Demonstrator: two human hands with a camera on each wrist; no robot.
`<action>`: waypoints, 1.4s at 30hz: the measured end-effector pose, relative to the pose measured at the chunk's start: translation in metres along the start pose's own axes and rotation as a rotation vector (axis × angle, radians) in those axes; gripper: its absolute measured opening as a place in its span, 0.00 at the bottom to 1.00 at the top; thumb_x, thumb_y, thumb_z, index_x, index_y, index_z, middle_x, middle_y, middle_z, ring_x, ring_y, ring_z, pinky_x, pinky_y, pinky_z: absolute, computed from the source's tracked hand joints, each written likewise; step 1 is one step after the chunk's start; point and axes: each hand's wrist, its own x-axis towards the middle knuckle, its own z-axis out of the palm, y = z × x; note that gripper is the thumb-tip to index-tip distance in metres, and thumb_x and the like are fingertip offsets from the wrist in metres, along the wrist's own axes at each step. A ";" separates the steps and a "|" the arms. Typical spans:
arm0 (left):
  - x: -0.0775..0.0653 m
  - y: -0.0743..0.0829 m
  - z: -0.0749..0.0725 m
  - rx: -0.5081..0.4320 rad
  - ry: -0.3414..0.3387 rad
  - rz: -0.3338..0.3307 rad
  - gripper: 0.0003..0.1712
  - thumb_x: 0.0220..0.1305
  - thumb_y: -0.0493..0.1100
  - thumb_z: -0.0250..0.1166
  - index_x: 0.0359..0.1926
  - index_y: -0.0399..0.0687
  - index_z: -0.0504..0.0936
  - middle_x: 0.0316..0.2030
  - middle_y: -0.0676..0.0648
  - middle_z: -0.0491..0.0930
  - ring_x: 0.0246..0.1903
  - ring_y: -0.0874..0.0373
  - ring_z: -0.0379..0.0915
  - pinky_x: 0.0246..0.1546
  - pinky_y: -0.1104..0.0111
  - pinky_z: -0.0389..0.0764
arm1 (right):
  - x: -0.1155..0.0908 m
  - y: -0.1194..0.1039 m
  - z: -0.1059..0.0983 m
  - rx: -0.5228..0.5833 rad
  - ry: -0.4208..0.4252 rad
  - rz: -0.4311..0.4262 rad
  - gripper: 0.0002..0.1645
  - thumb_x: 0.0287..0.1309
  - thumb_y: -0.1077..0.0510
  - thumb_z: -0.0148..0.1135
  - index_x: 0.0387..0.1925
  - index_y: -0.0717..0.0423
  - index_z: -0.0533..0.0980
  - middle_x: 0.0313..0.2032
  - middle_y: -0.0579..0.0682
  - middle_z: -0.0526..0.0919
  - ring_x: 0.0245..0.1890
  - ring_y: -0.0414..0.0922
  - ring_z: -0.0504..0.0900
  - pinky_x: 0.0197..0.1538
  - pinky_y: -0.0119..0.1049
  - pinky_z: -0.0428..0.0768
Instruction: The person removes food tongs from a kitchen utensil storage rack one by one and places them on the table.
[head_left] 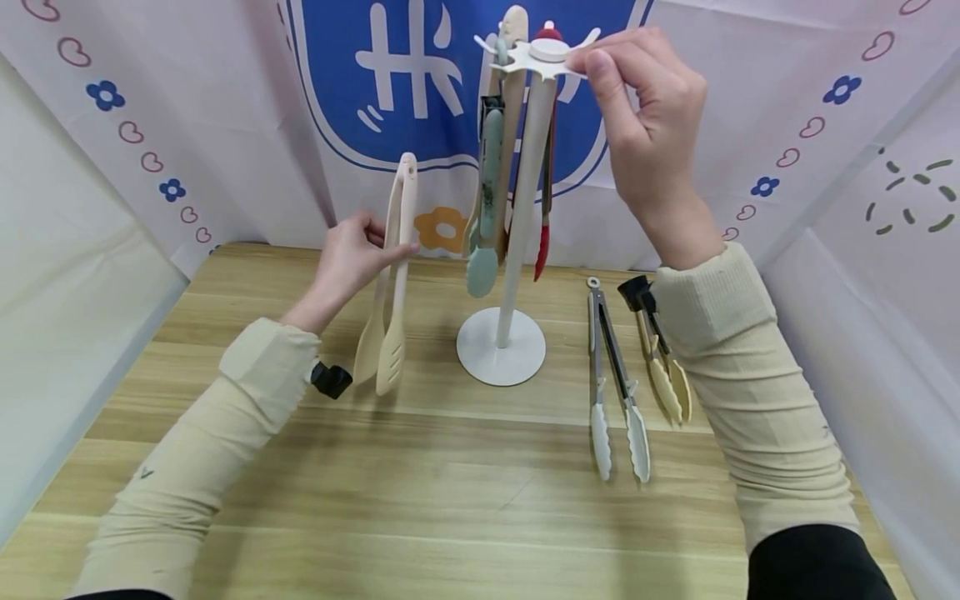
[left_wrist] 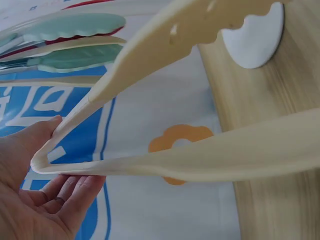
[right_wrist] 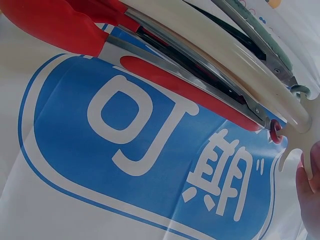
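Left grip [head_left: 351,257] holds tongs [head_left: 401,283] — right grip [head_left: 652,117], stand [head_left: 525,200].

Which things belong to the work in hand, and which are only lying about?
Probably in the work:
beige tongs, in left hand
white stand, held by right hand
green tongs and red tongs, hanging

Apparently only lying about:
white-tipped tongs
yellow-tipped tongs

Pale wood-grain tabletop [head_left: 450,500] before a white patterned cloth backdrop [head_left: 225,83]
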 end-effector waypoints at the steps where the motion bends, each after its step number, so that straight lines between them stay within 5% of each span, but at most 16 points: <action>1: 0.000 -0.002 0.001 0.010 -0.004 -0.003 0.25 0.49 0.53 0.69 0.35 0.37 0.72 0.35 0.38 0.79 0.34 0.50 0.75 0.34 0.63 0.75 | 0.000 0.000 0.000 0.000 0.000 -0.001 0.11 0.58 0.67 0.52 0.30 0.67 0.81 0.32 0.56 0.83 0.39 0.35 0.75 0.49 0.28 0.69; 31: 0.012 -0.048 0.038 0.123 -0.156 -0.175 0.24 0.51 0.51 0.68 0.39 0.37 0.72 0.33 0.41 0.76 0.26 0.54 0.72 0.25 0.67 0.75 | -0.001 0.000 -0.001 -0.007 -0.005 -0.004 0.11 0.59 0.67 0.52 0.31 0.67 0.81 0.32 0.57 0.82 0.41 0.36 0.75 0.49 0.28 0.70; 42: 0.019 -0.056 0.046 0.205 -0.228 -0.264 0.20 0.51 0.52 0.67 0.22 0.42 0.72 0.17 0.49 0.72 0.17 0.58 0.66 0.16 0.70 0.69 | 0.000 0.000 -0.001 -0.010 -0.004 0.000 0.11 0.59 0.66 0.53 0.30 0.66 0.81 0.32 0.56 0.83 0.40 0.36 0.75 0.48 0.28 0.70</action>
